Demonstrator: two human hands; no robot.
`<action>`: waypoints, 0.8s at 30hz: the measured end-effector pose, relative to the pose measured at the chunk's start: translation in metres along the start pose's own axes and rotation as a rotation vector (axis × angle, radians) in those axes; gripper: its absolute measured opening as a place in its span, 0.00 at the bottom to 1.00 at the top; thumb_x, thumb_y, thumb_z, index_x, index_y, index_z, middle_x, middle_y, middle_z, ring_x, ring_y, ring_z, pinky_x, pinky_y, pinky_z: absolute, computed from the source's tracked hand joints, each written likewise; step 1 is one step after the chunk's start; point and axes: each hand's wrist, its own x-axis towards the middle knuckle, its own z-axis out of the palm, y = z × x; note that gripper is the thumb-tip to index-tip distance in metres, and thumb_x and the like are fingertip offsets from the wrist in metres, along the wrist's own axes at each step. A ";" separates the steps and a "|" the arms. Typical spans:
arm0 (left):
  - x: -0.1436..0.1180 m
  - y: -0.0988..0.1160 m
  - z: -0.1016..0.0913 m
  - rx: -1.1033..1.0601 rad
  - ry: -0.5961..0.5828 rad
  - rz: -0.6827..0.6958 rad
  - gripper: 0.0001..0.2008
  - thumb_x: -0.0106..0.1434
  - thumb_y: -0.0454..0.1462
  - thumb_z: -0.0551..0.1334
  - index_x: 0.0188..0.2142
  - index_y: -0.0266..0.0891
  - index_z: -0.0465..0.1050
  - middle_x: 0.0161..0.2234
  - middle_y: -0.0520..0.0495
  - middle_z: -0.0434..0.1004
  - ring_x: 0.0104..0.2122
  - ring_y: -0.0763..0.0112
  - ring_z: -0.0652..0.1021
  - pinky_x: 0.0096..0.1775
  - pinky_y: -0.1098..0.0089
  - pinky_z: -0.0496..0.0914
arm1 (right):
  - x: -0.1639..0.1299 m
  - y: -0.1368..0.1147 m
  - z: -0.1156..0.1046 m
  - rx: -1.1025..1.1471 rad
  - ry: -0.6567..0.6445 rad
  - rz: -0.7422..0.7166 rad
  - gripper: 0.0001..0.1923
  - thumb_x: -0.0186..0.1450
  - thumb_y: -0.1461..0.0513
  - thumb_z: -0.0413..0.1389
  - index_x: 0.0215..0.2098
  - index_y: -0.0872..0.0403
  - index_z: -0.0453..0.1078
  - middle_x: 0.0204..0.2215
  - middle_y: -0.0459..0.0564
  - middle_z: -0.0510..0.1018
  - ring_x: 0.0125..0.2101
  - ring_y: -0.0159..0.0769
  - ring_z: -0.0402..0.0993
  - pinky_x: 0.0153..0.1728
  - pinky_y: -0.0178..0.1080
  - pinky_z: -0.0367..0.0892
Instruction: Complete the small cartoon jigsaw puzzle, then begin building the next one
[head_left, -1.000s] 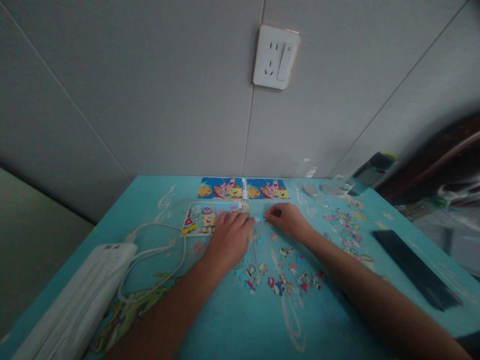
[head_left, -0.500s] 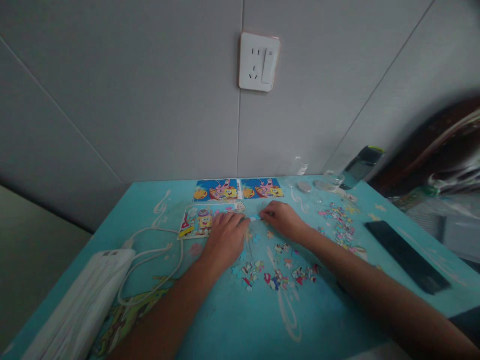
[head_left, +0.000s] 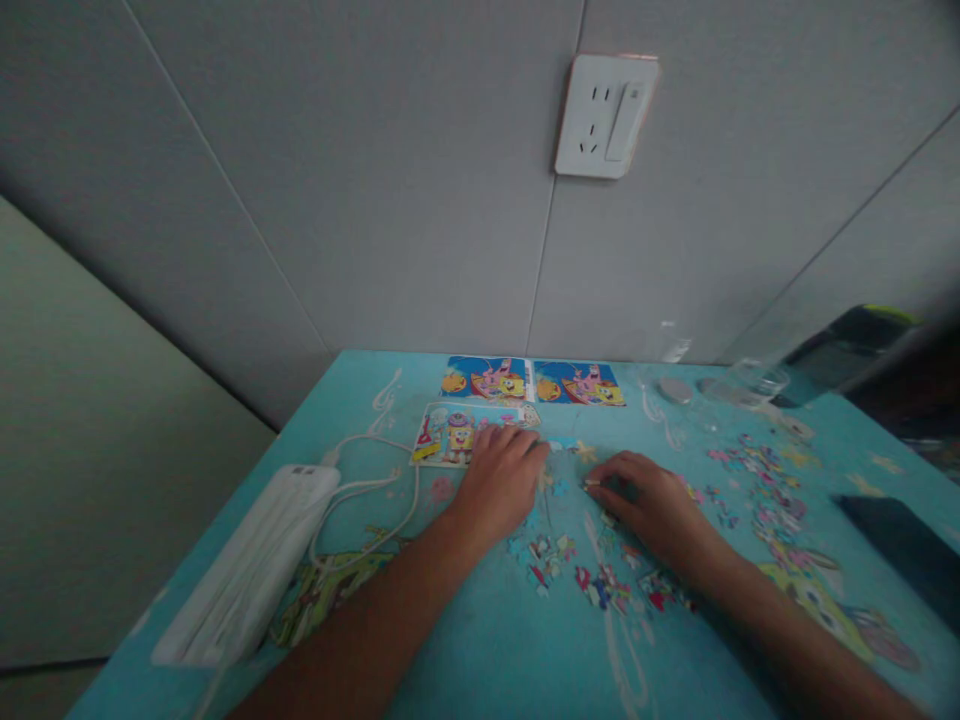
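My left hand [head_left: 501, 478] lies over the right end of a printed cartoon picture card [head_left: 439, 436], fingers stretched forward and touching it. Its fingertips are partly out of sight. To its right, my right hand [head_left: 646, 497] is closed in a pinch above the table, with a small pale jigsaw piece [head_left: 589, 484] between thumb and forefinger. Loose jigsaw pieces [head_left: 600, 585] lie below the hands, several of them partly behind my right forearm. A few light blue and yellow pieces [head_left: 559, 487] are between the two hands.
Two blue cartoon cards [head_left: 577, 383] lie along the wall. A white power bank [head_left: 251, 565] with a looped white cable [head_left: 367, 487] is at left. More pieces [head_left: 772, 500], a clear container [head_left: 757, 383], a dark bottle [head_left: 844, 350] and a black flat object [head_left: 904, 545] are at right.
My right hand has drawn back toward me and to the right, away from my left hand, with the piece pinched. My left hand stays by the card. The view has turned left.
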 end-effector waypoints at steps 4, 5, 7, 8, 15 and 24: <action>0.000 -0.001 0.001 -0.007 -0.011 -0.002 0.17 0.69 0.33 0.56 0.55 0.45 0.70 0.52 0.45 0.74 0.54 0.58 0.69 0.61 0.50 0.56 | -0.006 -0.009 0.005 0.035 -0.054 -0.137 0.07 0.69 0.62 0.56 0.38 0.48 0.77 0.36 0.51 0.80 0.39 0.41 0.76 0.44 0.45 0.71; 0.000 -0.001 0.001 -0.010 -0.013 -0.004 0.17 0.69 0.33 0.56 0.55 0.45 0.70 0.52 0.45 0.74 0.54 0.58 0.69 0.62 0.50 0.56 | -0.008 -0.013 0.005 0.027 -0.091 -0.183 0.08 0.69 0.62 0.55 0.39 0.48 0.78 0.36 0.50 0.80 0.38 0.41 0.76 0.43 0.44 0.71; 0.000 -0.002 0.002 -0.016 -0.015 -0.009 0.17 0.68 0.33 0.57 0.55 0.46 0.70 0.53 0.46 0.73 0.55 0.57 0.69 0.62 0.50 0.56 | -0.012 -0.019 0.004 0.003 -0.146 -0.254 0.10 0.71 0.61 0.54 0.41 0.47 0.78 0.36 0.50 0.80 0.38 0.41 0.76 0.43 0.45 0.71; 0.000 -0.002 0.003 -0.018 -0.016 -0.010 0.17 0.68 0.33 0.57 0.55 0.46 0.70 0.53 0.46 0.73 0.55 0.57 0.69 0.62 0.50 0.56 | -0.013 -0.021 0.002 -0.004 -0.154 -0.271 0.10 0.71 0.61 0.54 0.42 0.46 0.78 0.37 0.50 0.80 0.39 0.41 0.76 0.43 0.45 0.70; -0.001 -0.004 0.004 -0.023 -0.028 -0.011 0.18 0.68 0.32 0.56 0.56 0.46 0.70 0.55 0.46 0.73 0.56 0.58 0.68 0.62 0.49 0.55 | -0.017 -0.013 -0.020 0.017 0.020 -0.141 0.11 0.72 0.60 0.52 0.45 0.48 0.76 0.39 0.52 0.81 0.40 0.43 0.76 0.43 0.45 0.71; -0.001 -0.008 0.007 -0.053 -0.024 0.008 0.20 0.67 0.30 0.56 0.56 0.44 0.71 0.55 0.46 0.73 0.56 0.57 0.69 0.62 0.50 0.56 | -0.013 0.001 -0.044 -0.077 0.189 0.088 0.11 0.70 0.58 0.53 0.43 0.51 0.78 0.38 0.51 0.83 0.36 0.40 0.78 0.39 0.41 0.71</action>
